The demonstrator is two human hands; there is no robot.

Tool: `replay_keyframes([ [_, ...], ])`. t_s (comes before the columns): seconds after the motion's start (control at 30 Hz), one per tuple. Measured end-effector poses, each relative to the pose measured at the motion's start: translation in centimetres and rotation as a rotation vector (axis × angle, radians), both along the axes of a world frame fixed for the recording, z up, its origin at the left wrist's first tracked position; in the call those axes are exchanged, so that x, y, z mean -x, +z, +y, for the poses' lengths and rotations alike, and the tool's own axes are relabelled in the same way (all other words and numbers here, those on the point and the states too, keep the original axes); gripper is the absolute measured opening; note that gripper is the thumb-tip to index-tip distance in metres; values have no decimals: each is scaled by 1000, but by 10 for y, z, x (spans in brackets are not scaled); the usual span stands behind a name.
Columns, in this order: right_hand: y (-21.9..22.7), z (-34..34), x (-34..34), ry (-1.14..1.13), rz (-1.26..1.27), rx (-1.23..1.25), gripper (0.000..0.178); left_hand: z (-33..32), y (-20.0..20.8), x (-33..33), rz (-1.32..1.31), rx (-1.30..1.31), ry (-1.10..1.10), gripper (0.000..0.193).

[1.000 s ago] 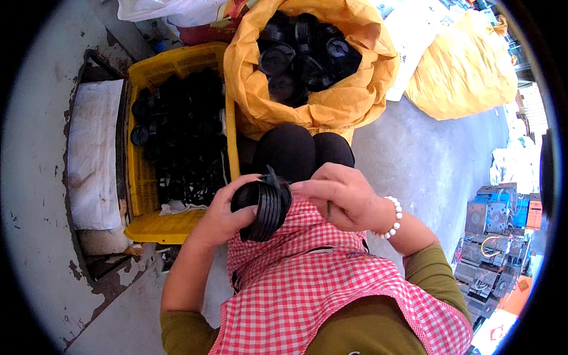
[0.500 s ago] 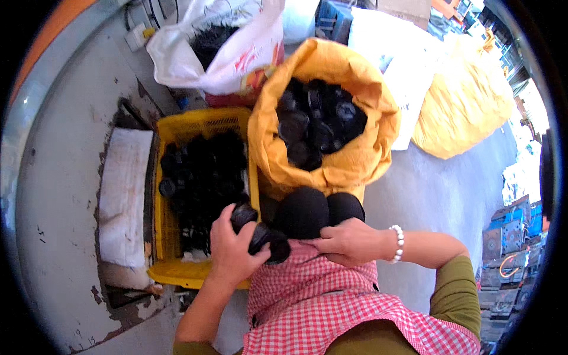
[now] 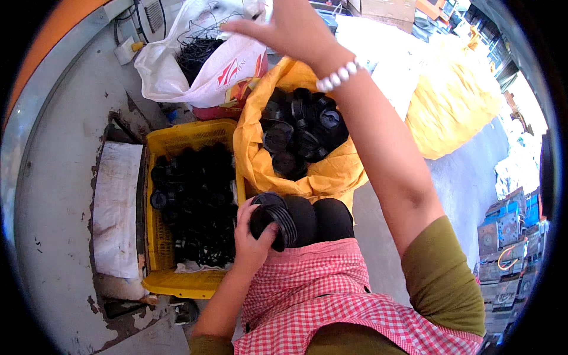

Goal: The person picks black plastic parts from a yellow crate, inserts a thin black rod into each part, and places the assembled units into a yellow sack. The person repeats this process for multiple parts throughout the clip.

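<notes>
Taking the yellow crate (image 3: 177,283) as my landmark: to its left a white cloth (image 3: 115,207) lies flat on the grey floor (image 3: 53,177), touching the crate's left wall. The crate itself is filled with black parts (image 3: 195,201).

At the crate's right edge, just above my lap, my left hand (image 3: 251,242) holds a black ribbed part (image 3: 273,218). My fingers are wrapped around its lower side and my thumb presses its ribbed rim, so the hand is clamped on it. The part sits just right of the crate, in front of my black-clad knees (image 3: 319,219) and above my red checked apron (image 3: 319,296).

Behind the crate lies a white bag (image 3: 195,71) with dark wires showing in its mouth.

Right of the crate, touching its right wall, stands an open yellow sack (image 3: 331,171) holding more black parts.

My right hand (image 3: 290,26) is raised high above that sack, well apart from the crate. Its fingers are spread and it holds nothing. A white bead bracelet (image 3: 338,74) sits on the wrist.

Further right lies 1 more yellow sack (image 3: 455,100), closed.
</notes>
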State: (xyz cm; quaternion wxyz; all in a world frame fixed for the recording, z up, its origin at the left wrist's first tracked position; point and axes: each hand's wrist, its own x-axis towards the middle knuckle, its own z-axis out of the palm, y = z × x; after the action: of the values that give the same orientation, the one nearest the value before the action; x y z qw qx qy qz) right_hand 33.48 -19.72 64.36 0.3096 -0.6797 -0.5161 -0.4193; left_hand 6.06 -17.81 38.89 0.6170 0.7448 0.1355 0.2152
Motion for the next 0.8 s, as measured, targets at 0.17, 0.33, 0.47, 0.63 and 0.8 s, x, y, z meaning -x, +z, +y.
replay_keyframes([
  [0.17,-66,-72,57,128,362,31,44,-10,2,-39,-90,674,134,45],
  [0.33,-139,-145,117,174,694,-94,35,-30,-1,-180,-386,598,223,69],
  [0.47,-196,-196,140,1,843,106,27,-16,-5,-186,-269,560,184,85],
  [0.63,-260,-251,176,-160,1243,115,19,60,-92,-91,-42,359,565,39],
  [0.8,-284,-241,199,-191,1402,121,17,129,-239,10,557,790,1162,80],
])
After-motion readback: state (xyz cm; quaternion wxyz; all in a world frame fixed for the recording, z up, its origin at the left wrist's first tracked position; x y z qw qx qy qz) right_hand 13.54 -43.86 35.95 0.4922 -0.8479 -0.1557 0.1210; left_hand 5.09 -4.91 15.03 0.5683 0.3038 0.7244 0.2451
